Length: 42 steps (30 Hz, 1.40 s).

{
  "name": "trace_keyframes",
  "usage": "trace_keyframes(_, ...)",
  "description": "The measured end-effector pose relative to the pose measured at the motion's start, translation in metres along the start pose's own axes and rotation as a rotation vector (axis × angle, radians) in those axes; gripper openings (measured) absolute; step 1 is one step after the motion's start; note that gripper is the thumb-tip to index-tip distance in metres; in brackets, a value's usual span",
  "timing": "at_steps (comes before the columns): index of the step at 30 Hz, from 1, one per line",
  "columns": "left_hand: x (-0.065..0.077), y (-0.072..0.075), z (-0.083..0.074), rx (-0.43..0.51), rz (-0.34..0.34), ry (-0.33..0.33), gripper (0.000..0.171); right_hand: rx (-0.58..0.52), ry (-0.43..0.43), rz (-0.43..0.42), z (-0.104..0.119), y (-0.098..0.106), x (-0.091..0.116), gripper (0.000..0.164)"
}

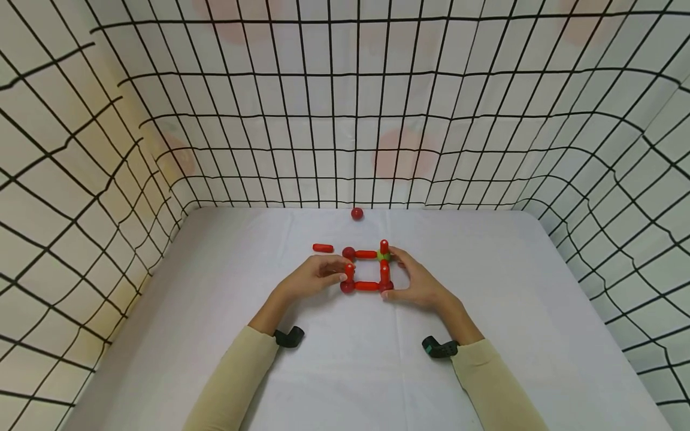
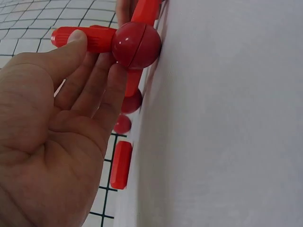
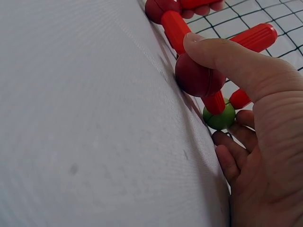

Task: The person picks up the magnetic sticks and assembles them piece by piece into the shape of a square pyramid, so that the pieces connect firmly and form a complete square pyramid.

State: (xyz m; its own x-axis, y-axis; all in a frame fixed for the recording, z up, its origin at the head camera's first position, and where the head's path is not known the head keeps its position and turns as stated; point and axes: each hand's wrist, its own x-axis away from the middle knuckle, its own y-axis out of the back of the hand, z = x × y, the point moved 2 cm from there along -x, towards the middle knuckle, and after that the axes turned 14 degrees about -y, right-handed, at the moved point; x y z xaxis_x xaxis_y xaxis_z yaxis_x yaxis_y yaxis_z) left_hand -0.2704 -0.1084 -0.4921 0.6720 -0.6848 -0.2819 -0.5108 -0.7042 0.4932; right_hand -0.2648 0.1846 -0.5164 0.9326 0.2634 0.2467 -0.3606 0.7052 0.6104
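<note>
At frame centre, we pinch the red rod frame (image 1: 366, 269) between left hand (image 1: 315, 276) and right hand (image 1: 417, 281), fingers curled round its corners.

1. A white table (image 1: 215, 335) was seen filling the lower half of the head view, its surface covered by a smooth pale cloth.
2. The table was enclosed on three sides by white walls (image 1: 345, 120), which were marked all over with a black grid of lines.
3. The grid lines were bent and uneven at the left and right edges of the frame.
4. Faint round pinkish patches (image 1: 404, 154) were seen on the back wall, at the centre and near the top of the frame.
5. A yellowish tint was noted on the left wall (image 1: 70, 197).
6. Soft, even light was cast across the table, and only weak shadows were left.
</note>
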Motion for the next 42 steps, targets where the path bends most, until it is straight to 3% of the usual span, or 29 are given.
trace_keyframes(7,0.0,-0.002,-0.003,0.011,0.004,-0.013,0.033,-0.037,0.047,-0.041,0.002,0.0,-0.001,0.104)
trace_keyframes(13,0.0,0.0,-0.007,0.005,-0.032,-0.035,0.034,-0.037,0.075,-0.072,0.001,0.002,0.0,0.076)
trace_keyframes(20,0.002,0.009,-0.003,-0.189,-0.142,-0.07,0.037,-0.054,0.052,-0.066,-0.004,0.002,-0.002,0.046)
trace_keyframes(25,0.004,0.011,-0.001,-0.246,-0.096,-0.015,0.04,-0.071,0.063,-0.081,-0.003,0.004,-0.004,0.04)
trace_keyframes(30,0.005,0.008,0.001,-0.244,-0.012,0.029,0.036,-0.092,0.095,-0.104,-0.002,0.005,-0.004,0.042)
trace_keyframes(35,0.006,0.006,0.002,-0.256,-0.025,0.029,0.031,-0.148,0.079,-0.097,-0.003,0.006,-0.005,0.047)
trace_keyframes(38,0.005,0.004,0.002,-0.248,-0.033,0.016,0.029,-0.118,0.104,-0.045,-0.003,0.006,-0.004,0.064)
trace_keyframes(42,0.002,0.0,0.002,-0.227,-0.019,-0.016,0.03,-0.043,0.095,0.009,-0.001,0.004,-0.002,0.098)
